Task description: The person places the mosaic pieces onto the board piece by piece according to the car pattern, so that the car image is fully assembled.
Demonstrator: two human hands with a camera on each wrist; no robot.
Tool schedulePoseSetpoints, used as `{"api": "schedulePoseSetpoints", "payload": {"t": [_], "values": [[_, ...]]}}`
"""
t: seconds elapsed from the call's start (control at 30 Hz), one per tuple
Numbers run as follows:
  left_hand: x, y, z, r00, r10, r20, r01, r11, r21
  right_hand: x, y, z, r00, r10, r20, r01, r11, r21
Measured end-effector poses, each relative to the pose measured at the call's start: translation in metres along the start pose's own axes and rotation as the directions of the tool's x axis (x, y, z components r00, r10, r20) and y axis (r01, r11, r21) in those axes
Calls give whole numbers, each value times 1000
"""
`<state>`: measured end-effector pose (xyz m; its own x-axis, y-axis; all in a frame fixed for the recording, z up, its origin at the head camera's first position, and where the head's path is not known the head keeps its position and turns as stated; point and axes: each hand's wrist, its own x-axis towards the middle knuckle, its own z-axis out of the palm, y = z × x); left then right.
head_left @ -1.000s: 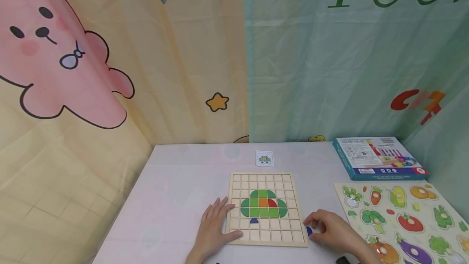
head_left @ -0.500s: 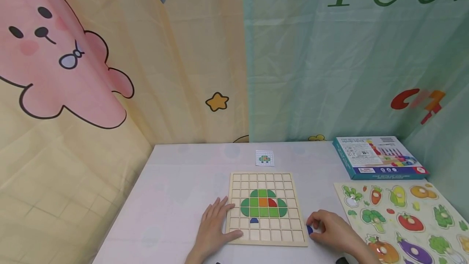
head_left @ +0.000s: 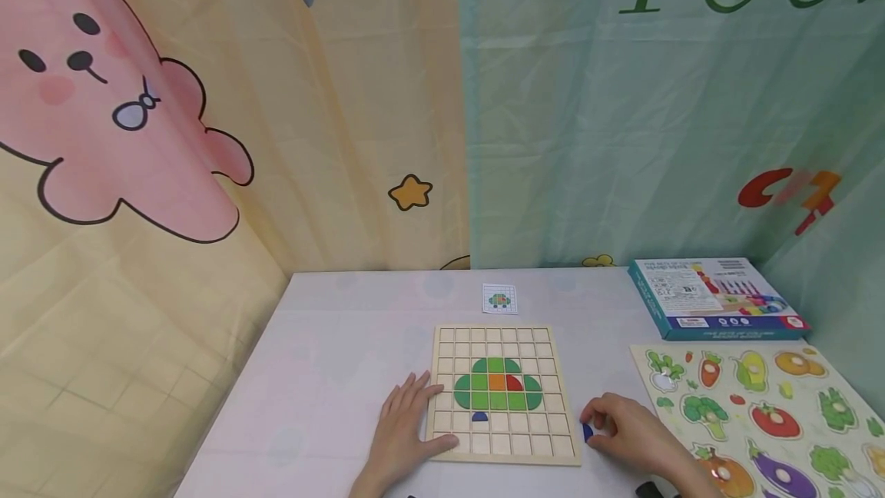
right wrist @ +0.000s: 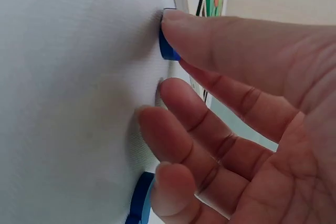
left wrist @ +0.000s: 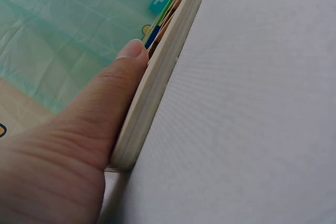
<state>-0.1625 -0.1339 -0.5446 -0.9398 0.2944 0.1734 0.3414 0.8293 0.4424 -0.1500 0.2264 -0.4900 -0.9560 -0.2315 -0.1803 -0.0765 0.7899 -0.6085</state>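
My left hand (head_left: 404, 433) rests along the left edge of a wooden grid board (head_left: 505, 448), fingers spread and thumb over the near-left corner; in the left wrist view the thumb (left wrist: 113, 87) lies along the board's rim. Just off the board's right edge, my right hand (head_left: 625, 433) pinches a small blue half-round tile (head_left: 588, 433). The right wrist view shows this blue tile (right wrist: 168, 43) under the thumb, close to the white tabletop, with the other fingers loosely curled. Green tiles (head_left: 478, 400), an orange tile (head_left: 496, 382), a red tile (head_left: 514, 383) and one blue half-round tile (head_left: 480, 416) sit on the grid.
A small picture card (head_left: 499, 299) lies behind the board. At the right are a flat box (head_left: 719, 298) and a vegetable puzzle board (head_left: 733, 375), partly under the right forearm. Another blue curved piece (right wrist: 140, 198) shows by the little finger in the right wrist view.
My right hand has shifted slightly right, away from the board's edge, with the blue half-round tile between its fingers. The left hand and the board have stayed put.
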Motion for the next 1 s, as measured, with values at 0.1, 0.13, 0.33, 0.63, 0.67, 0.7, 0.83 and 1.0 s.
{"api": "schedulePoseSetpoints", "payload": {"t": [0.1, 0.13, 0.33, 0.63, 0.67, 0.7, 0.83, 1.0], "values": [[0, 0, 0, 1000, 4, -2, -4, 1000, -1, 0, -1, 0, 1000, 15, 6, -15, 1000, 2], [0, 0, 0, 1000, 5, -2, -5, 1000, 0, 0, -1, 0, 1000, 15, 7, -15, 1000, 3], [0, 0, 0, 1000, 5, -5, -5, 1000, -3, -1, -2, 1, 1000, -12, -7, 12, 1000, 7], [0, 2, -1, 1000, -2, 1, 2, 1000, -6, -2, -4, 4, 998, 56, -27, -54, 997, 53], [0, 2, -1, 1000, -1, 1, 1, 1000, -5, -2, -3, 5, 998, 53, -27, -52, 997, 62], [-1, 1, -1, 1000, -1, 1, 1, 1000, -5, -2, -3, 5, 998, 49, -27, -47, 996, 72], [-1, 1, -1, 1000, 0, -3, 0, 1000, -2, -3, 0, 6, 999, 27, -21, -24, 995, 102], [0, 0, 0, 1000, 2, -6, -2, 1000, -3, -3, 2, 6, 1000, 4, -5, -3, 993, 120]]}}
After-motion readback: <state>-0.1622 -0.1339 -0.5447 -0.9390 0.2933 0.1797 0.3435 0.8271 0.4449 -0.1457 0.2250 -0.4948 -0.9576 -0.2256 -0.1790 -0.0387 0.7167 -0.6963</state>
